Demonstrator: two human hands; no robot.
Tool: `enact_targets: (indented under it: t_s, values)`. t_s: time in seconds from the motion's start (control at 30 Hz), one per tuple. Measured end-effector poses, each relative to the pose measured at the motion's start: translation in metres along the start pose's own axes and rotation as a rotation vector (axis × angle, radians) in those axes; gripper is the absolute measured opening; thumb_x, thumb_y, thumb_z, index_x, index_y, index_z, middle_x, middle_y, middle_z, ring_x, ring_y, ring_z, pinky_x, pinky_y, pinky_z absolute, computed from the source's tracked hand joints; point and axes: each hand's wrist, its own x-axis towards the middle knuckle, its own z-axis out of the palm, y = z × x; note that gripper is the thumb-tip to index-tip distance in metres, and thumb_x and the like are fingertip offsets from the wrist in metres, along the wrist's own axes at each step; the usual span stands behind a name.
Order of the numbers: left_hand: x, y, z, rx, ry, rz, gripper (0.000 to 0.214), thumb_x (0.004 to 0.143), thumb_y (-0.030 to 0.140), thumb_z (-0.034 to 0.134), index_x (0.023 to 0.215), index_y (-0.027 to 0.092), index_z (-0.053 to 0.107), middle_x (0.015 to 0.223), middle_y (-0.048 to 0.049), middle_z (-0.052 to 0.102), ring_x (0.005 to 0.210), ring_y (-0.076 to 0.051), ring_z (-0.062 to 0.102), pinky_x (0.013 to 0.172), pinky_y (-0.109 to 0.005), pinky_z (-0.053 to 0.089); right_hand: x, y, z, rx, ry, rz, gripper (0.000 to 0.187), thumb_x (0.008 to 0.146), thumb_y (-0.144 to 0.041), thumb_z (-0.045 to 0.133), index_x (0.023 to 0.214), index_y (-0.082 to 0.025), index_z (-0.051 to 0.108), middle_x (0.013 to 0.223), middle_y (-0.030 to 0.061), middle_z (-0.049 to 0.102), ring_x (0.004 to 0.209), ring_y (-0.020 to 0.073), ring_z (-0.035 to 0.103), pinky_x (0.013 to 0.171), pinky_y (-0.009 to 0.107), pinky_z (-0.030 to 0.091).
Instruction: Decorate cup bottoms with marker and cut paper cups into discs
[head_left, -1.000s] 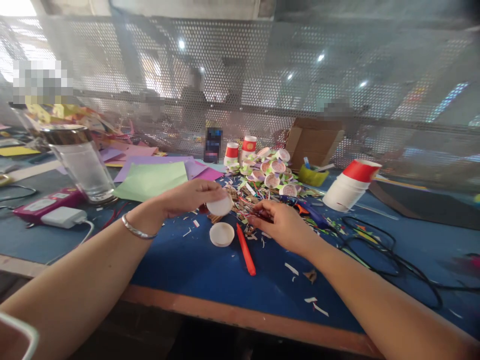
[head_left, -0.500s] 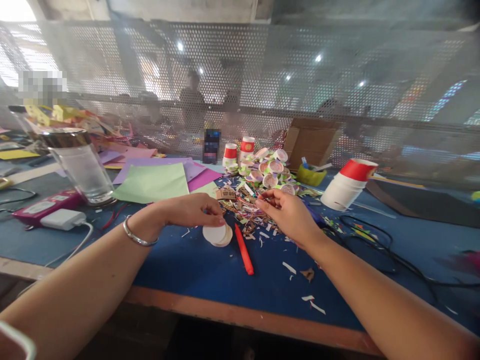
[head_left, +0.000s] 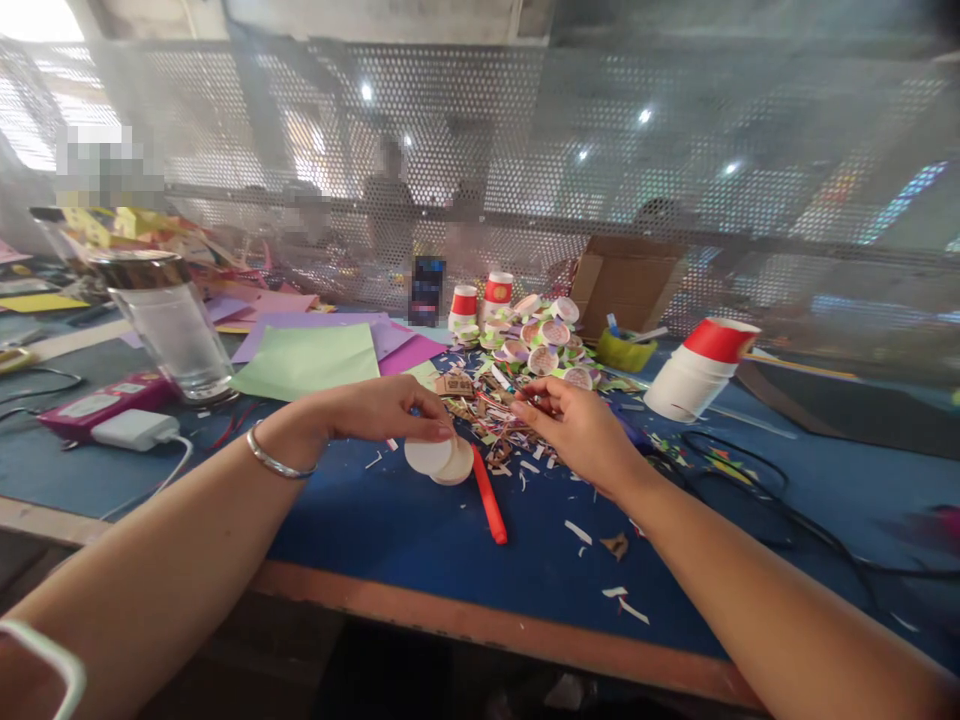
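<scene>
My left hand [head_left: 397, 412] is closed, thumb and fingers pinching the upper edge of a white paper disc [head_left: 429, 456]. Cream discs [head_left: 456, 466] overlap it on the right; I cannot tell whether they are gripped too. Just right of the discs, a red marker [head_left: 491, 500] lies on the blue table. My right hand [head_left: 570, 420] hovers at the scrap pile, its thumb and fingers pinched together; anything between them is too small to make out. Behind its fingertips a white pen with a teal band [head_left: 501, 379] rests among paper scraps [head_left: 484, 412].
Small paper-disc pieces [head_left: 544, 345] are heaped behind the scraps, near red-and-white paper cups [head_left: 499, 288]. Stacked cups [head_left: 694, 370] stand right, beside black cables [head_left: 739, 470]. Left are coloured sheets [head_left: 307, 362], a glass tumbler [head_left: 169, 325] and a magenta power strip [head_left: 105, 405].
The discs beneath my left hand are fanned out more, with the cream ones showing further to the right. My right hand has hardly moved. The view has shifted slightly.
</scene>
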Motion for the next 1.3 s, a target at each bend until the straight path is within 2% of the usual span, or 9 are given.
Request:
enact_targets:
  t_s: [0.27, 0.37, 0.6, 0.7, 0.8, 0.93, 1.1, 1.23, 1.3]
  values:
    - [0.009, 0.004, 0.004, -0.630, 0.556, -0.099, 0.023, 0.077, 0.034, 0.078, 0.088, 0.014, 0.081, 0.090, -0.0086, 0.078, 0.082, -0.016, 0.068, 0.079, -0.030, 0.053, -0.004, -0.005, -0.001, -0.100, -0.068, 0.023, 0.033, 0.089, -0.052, 0.064, 0.100, -0.021, 0.066, 0.080, 0.0046, 0.072, 0.072, 0.0210, 0.064, 0.062, 0.032, 0.043]
    - [0.016, 0.002, 0.008, -0.776, 0.673, -0.072, 0.021, 0.074, 0.031, 0.081, 0.083, 0.012, 0.080, 0.090, -0.0088, 0.078, 0.084, -0.015, 0.068, 0.084, -0.031, 0.054, -0.005, -0.006, 0.000, -0.145, -0.106, 0.024, 0.029, 0.087, -0.047, 0.068, 0.099, -0.021, 0.066, 0.077, 0.0041, 0.071, 0.070, 0.0216, 0.064, 0.062, 0.033, 0.042]
    - [0.025, -0.006, 0.011, -0.665, 0.764, -0.002, 0.026, 0.075, 0.038, 0.079, 0.079, 0.012, 0.077, 0.082, -0.0069, 0.075, 0.082, -0.015, 0.066, 0.086, -0.030, 0.052, -0.008, -0.008, 0.001, -0.250, -0.207, -0.017, 0.017, 0.086, -0.035, 0.069, 0.097, -0.023, 0.067, 0.083, 0.0053, 0.074, 0.073, 0.0223, 0.066, 0.066, 0.035, 0.043]
    - [0.025, -0.008, 0.009, -0.542, 0.813, 0.010, 0.029, 0.078, 0.042, 0.075, 0.078, 0.012, 0.076, 0.077, -0.0053, 0.072, 0.074, -0.013, 0.062, 0.075, -0.027, 0.050, -0.010, -0.010, 0.001, -0.317, -0.240, -0.013, 0.013, 0.084, -0.034, 0.070, 0.089, -0.022, 0.067, 0.075, 0.0051, 0.070, 0.066, 0.0213, 0.061, 0.061, 0.035, 0.040]
    - [0.021, -0.007, 0.008, -0.297, 0.854, -0.037, 0.028, 0.084, 0.042, 0.069, 0.080, 0.015, 0.077, 0.061, 0.0007, 0.061, 0.057, -0.009, 0.048, 0.056, -0.023, 0.037, -0.012, -0.013, 0.002, -0.358, -0.260, -0.012, 0.012, 0.085, -0.033, 0.070, 0.088, -0.022, 0.068, 0.077, 0.0055, 0.070, 0.067, 0.0205, 0.061, 0.062, 0.035, 0.040]
    - [0.019, -0.006, 0.010, -0.092, 0.870, -0.023, 0.029, 0.087, 0.042, 0.064, 0.088, 0.017, 0.079, 0.058, 0.0025, 0.055, 0.054, -0.009, 0.042, 0.052, -0.024, 0.028, -0.014, -0.017, 0.002, -0.418, -0.269, -0.013, 0.014, 0.086, -0.033, 0.068, 0.093, -0.022, 0.068, 0.078, 0.0050, 0.071, 0.069, 0.0201, 0.063, 0.062, 0.033, 0.040]
    - [0.030, -0.014, 0.015, -0.124, 0.857, 0.010, 0.038, 0.085, 0.049, 0.064, 0.088, 0.014, 0.080, 0.064, 0.0008, 0.062, 0.059, -0.011, 0.047, 0.055, -0.024, 0.030, -0.016, -0.024, 0.001, -0.520, -0.266, -0.016, 0.016, 0.086, -0.032, 0.068, 0.096, -0.020, 0.069, 0.080, 0.0055, 0.072, 0.070, 0.0201, 0.065, 0.060, 0.032, 0.038]
    - [0.040, -0.020, 0.015, -0.307, 1.022, 0.128, 0.041, 0.087, 0.049, 0.062, 0.095, 0.013, 0.080, 0.078, -0.0039, 0.071, 0.069, -0.012, 0.056, 0.061, -0.024, 0.039, -0.018, -0.030, 0.002, -0.599, -0.265, -0.017, 0.021, 0.088, -0.032, 0.067, 0.104, -0.018, 0.069, 0.081, 0.0072, 0.073, 0.074, 0.0234, 0.068, 0.060, 0.033, 0.039]
    - [0.042, -0.020, 0.016, -0.332, 1.028, 0.138, 0.040, 0.087, 0.049, 0.063, 0.096, 0.013, 0.080, 0.080, -0.0050, 0.073, 0.070, -0.013, 0.058, 0.063, -0.024, 0.041, -0.020, -0.033, 0.003, -0.634, -0.265, -0.030, 0.023, 0.090, -0.033, 0.065, 0.106, -0.017, 0.069, 0.083, 0.0086, 0.074, 0.077, 0.0259, 0.070, 0.061, 0.034, 0.040]
